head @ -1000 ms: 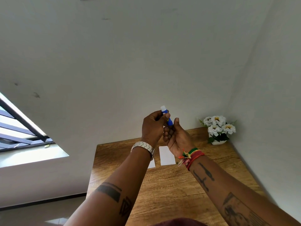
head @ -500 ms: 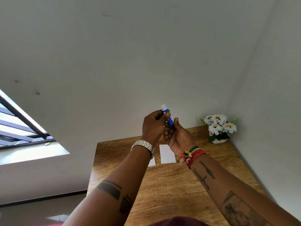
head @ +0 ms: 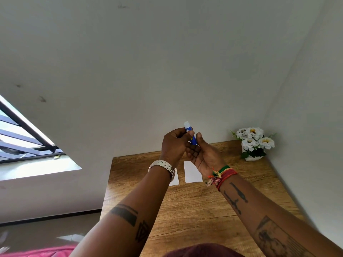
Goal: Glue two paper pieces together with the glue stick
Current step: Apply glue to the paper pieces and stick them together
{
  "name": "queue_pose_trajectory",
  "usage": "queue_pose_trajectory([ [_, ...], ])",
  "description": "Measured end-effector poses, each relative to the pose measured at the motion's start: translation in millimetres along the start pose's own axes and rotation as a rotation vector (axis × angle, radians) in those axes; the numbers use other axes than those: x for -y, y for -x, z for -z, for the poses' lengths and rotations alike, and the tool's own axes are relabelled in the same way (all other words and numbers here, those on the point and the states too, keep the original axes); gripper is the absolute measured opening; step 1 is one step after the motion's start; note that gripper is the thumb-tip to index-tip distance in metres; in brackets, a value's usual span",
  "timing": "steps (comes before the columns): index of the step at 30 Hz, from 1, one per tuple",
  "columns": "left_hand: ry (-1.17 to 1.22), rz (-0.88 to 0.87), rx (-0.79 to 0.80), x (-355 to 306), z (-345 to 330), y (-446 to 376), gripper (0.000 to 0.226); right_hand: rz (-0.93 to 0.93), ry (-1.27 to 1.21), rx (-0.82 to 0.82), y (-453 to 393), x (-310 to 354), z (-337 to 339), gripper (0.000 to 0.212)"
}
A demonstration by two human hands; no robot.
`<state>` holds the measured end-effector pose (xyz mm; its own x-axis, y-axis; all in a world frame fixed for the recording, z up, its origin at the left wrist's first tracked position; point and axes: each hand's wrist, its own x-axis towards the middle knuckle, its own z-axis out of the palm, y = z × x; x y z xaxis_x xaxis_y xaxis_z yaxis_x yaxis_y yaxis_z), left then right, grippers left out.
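Both hands are raised above the desk (head: 204, 210), meeting mid-air. Left hand (head: 174, 145) has its grip closed on the upper part of the blue glue stick (head: 191, 135); right hand (head: 203, 154) pinches its lower end, thumb up. White tip pointing up; cannot tell if that is a cap or exposed glue. Looks like uncapping or twisting the stick out, so an early step. Below and beyond the hands, two white paper pieces (head: 193, 172) lie flat side by side near the desk's far edge, apart, not yet joined; no glue visible on them. Left piece is mostly hidden behind the left wrist. Flower pot (head: 253, 143) sits at the far right corner.
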<state>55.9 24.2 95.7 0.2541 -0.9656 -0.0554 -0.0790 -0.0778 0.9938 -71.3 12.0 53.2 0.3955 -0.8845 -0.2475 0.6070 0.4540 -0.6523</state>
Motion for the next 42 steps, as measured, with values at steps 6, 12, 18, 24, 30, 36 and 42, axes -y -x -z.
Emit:
queue_pose_trajectory([
  [6,0.012,0.062,0.015,23.6,8.9,-1.1,0.031,-0.023,-0.037,0.039,-6.8,-7.7,12.8,0.041],
  [12,-0.38,0.023,0.023,74.4,41.6,-3.3,0.026,-0.042,0.005,-0.142,-20.7,-21.5,25.5,0.025],
  [18,-0.936,-0.073,0.025,138.6,82.0,-7.0,0.025,-0.071,0.282,-0.239,-47.3,-42.3,39.6,0.035],
  [24,-1.159,-0.074,0.24,176.7,88.2,-13.2,0.042,-0.007,0.977,-0.258,-74.1,-59.5,50.5,0.023],
  [30,-1.238,-0.037,0.362,205.0,96.4,-12.3,0.055,0.078,1.42,-0.11,-95.2,-71.2,51.7,0.012],
  [36,-1.239,-0.082,0.374,207.0,90.5,-11.5,0.059,0.136,1.577,-0.107,-109.9,-89.2,60.2,0.018],
  [42,-1.251,-0.072,0.384,205.1,89.0,-13.7,0.062,0.178,1.661,-0.07,-115.0,-93.1,62.3,0.023],
])
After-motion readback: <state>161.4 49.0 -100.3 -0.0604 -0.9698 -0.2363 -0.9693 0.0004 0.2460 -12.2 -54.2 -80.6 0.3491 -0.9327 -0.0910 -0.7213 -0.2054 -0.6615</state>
